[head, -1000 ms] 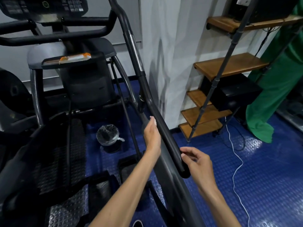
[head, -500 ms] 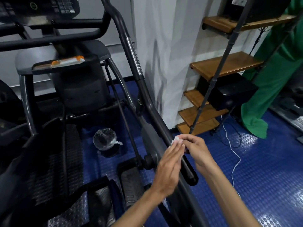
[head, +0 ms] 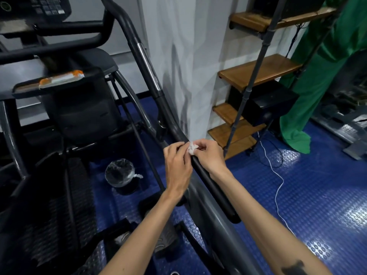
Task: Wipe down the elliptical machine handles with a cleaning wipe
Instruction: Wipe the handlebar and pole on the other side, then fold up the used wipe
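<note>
Over the near stretch of the black handle point(head: 210, 183), my left hand point(head: 177, 165) and right hand point(head: 208, 155) meet, both pinching the crumpled wipe point(head: 192, 148) just above the bar. I judge the wiping barely begun; the chrome section point(head: 148, 66) farther up looks untouched.

White wall corner point(head: 190, 80) crowds handle point(head: 210, 183) on right; open floor point(head: 307, 195) lower right.
</note>
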